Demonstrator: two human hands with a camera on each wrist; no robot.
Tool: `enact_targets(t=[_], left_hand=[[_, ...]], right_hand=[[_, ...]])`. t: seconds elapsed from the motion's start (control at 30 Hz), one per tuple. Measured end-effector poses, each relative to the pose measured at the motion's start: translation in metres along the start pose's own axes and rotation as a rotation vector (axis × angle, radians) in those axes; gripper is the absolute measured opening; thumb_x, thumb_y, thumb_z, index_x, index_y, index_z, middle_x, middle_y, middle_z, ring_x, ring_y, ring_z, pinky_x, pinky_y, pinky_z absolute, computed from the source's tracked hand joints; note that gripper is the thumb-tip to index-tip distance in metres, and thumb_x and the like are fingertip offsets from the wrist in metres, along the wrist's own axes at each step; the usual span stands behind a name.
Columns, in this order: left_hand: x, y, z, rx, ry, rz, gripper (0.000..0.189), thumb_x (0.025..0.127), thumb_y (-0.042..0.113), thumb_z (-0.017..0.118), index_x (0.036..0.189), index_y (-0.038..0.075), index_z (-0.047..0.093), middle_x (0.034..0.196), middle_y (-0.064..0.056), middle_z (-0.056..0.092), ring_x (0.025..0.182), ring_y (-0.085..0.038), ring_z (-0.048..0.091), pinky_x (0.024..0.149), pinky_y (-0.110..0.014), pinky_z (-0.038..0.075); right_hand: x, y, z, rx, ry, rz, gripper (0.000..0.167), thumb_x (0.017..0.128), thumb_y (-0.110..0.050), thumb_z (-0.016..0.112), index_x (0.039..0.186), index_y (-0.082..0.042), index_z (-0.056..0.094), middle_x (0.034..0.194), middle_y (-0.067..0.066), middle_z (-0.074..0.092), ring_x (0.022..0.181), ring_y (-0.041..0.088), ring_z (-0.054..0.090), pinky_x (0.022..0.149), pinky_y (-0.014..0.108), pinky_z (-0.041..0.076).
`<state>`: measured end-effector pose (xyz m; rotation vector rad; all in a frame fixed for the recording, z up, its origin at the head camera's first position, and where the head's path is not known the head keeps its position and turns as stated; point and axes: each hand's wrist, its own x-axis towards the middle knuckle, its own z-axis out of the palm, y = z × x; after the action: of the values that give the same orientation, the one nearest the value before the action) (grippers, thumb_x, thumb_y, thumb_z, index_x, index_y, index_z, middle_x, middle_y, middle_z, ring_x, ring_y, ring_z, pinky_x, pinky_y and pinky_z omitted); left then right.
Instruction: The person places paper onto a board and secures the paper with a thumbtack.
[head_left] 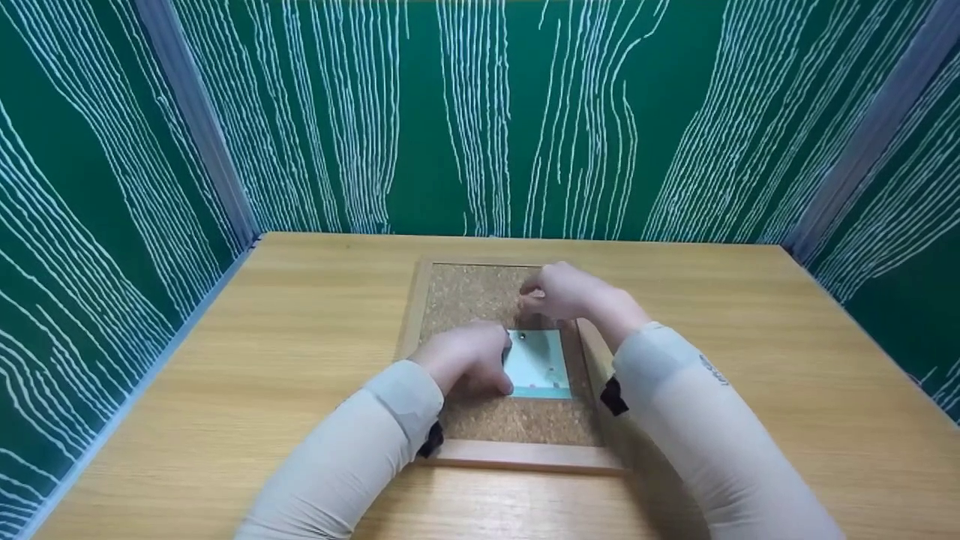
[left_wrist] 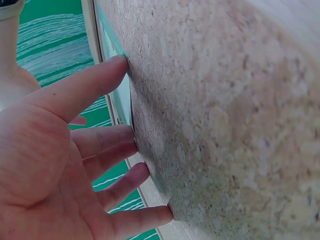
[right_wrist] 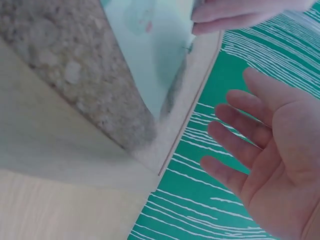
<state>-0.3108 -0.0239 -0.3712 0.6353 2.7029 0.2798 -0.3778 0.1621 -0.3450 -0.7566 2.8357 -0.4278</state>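
A pale green paper card [head_left: 536, 360] lies on a wood-framed cork board [head_left: 517, 421]. At its top left corner sits a small dark pushpin [head_left: 523, 337]. My left hand [head_left: 474, 352] touches the card's left edge with thumb and forefinger, the other fingertips resting on the cork, as the left wrist view shows. Over the upper right of the board hovers my right hand [head_left: 568, 291]. In the right wrist view its fingers [right_wrist: 235, 140] are loosely bent, holding nothing, and apart from the card.
The board's light wooden rim [head_left: 525, 454] borders the cork. Beneath it is a wooden table [head_left: 300, 300], with green walls [head_left: 420, 150] bearing white wavy lines behind and at both sides.
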Motion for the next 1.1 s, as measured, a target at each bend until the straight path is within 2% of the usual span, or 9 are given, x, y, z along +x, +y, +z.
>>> enact_targets(t=[0.13, 0.3, 0.4, 0.5, 0.6, 0.7, 0.9, 0.97, 1.1], left_hand=[[-0.001, 0.0, 0.0, 0.009, 0.005, -0.001, 0.038, 0.081, 0.037, 0.084, 0.105, 0.01, 0.071, 0.091, -0.002, 0.064, 0.08, -0.021, 0.056, 0.069, -0.035, 0.046], [-0.001, 0.0, 0.001, 0.006, 0.004, -0.015, 0.041, 0.081, 0.037, 0.084, 0.108, 0.011, 0.071, 0.093, -0.002, 0.064, 0.082, -0.02, 0.056, 0.07, -0.035, 0.046], [0.0, 0.0, 0.002, 0.017, 0.006, -0.006, 0.04, 0.08, 0.036, 0.084, 0.107, 0.01, 0.07, 0.091, -0.002, 0.063, 0.08, -0.02, 0.055, 0.069, -0.035, 0.045], [0.001, 0.0, 0.002, 0.025, 0.004, 0.004, 0.04, 0.081, 0.036, 0.084, 0.107, 0.009, 0.07, 0.09, -0.002, 0.062, 0.08, -0.02, 0.054, 0.068, -0.034, 0.044], [0.001, 0.0, 0.002, 0.024, 0.002, 0.007, 0.039, 0.081, 0.035, 0.084, 0.107, 0.01, 0.07, 0.091, -0.002, 0.062, 0.08, -0.02, 0.054, 0.067, -0.033, 0.043], [0.001, -0.001, 0.002, 0.017, 0.001, 0.007, 0.038, 0.081, 0.035, 0.084, 0.106, 0.01, 0.07, 0.091, -0.002, 0.062, 0.08, -0.02, 0.054, 0.067, -0.033, 0.044], [-0.001, -0.001, 0.001, 0.011, 0.003, 0.001, 0.038, 0.08, 0.035, 0.083, 0.106, 0.011, 0.069, 0.093, -0.003, 0.062, 0.081, -0.021, 0.054, 0.068, -0.034, 0.044], [-0.002, -0.001, 0.0, 0.015, 0.006, 0.002, 0.038, 0.08, 0.036, 0.083, 0.106, 0.011, 0.069, 0.093, -0.003, 0.062, 0.082, -0.021, 0.054, 0.069, -0.034, 0.044], [-0.001, -0.001, 0.0, 0.018, 0.009, 0.004, 0.037, 0.08, 0.036, 0.083, 0.104, 0.011, 0.069, 0.093, -0.004, 0.062, 0.082, -0.021, 0.055, 0.069, -0.035, 0.045]], right_hand=[[-0.004, 0.002, -0.003, 0.037, 0.007, 0.051, 0.043, 0.101, -0.032, 0.062, 0.138, -0.009, 0.063, 0.134, 0.015, 0.063, 0.098, 0.024, 0.068, 0.087, 0.045, 0.055], [-0.004, 0.008, 0.001, 0.036, 0.009, 0.077, 0.046, 0.1, -0.035, 0.063, 0.138, -0.008, 0.063, 0.134, 0.016, 0.063, 0.119, 0.031, 0.061, 0.1, 0.051, 0.048], [-0.003, 0.011, 0.006, 0.018, -0.009, 0.081, 0.046, 0.099, -0.037, 0.064, 0.134, -0.006, 0.066, 0.133, 0.016, 0.064, 0.125, 0.035, 0.058, 0.103, 0.053, 0.045], [-0.003, 0.013, 0.012, -0.004, -0.039, 0.084, 0.041, 0.099, -0.038, 0.065, 0.125, -0.007, 0.072, 0.124, 0.014, 0.069, 0.117, 0.034, 0.063, 0.098, 0.05, 0.049], [-0.001, 0.015, 0.017, -0.018, -0.064, 0.094, 0.035, 0.099, -0.038, 0.066, 0.115, -0.009, 0.077, 0.109, 0.009, 0.074, 0.098, 0.026, 0.07, 0.089, 0.046, 0.054], [0.0, 0.016, 0.022, -0.03, -0.069, 0.1, 0.031, 0.099, -0.037, 0.066, 0.11, -0.011, 0.079, 0.096, 0.005, 0.075, 0.084, 0.02, 0.069, 0.082, 0.042, 0.056], [0.002, 0.014, 0.026, -0.031, -0.049, 0.111, 0.025, 0.095, -0.037, 0.07, 0.097, -0.014, 0.08, 0.074, 0.0, 0.069, 0.066, 0.018, 0.06, 0.063, 0.035, 0.046], [0.002, 0.013, 0.027, -0.034, -0.041, 0.113, 0.025, 0.094, -0.037, 0.072, 0.094, -0.014, 0.079, 0.071, 0.0, 0.067, 0.063, 0.018, 0.058, 0.061, 0.034, 0.043], [0.003, 0.012, 0.029, -0.046, -0.027, 0.12, 0.026, 0.092, -0.038, 0.075, 0.093, -0.013, 0.08, 0.072, 0.0, 0.069, 0.064, 0.018, 0.059, 0.062, 0.035, 0.044]])
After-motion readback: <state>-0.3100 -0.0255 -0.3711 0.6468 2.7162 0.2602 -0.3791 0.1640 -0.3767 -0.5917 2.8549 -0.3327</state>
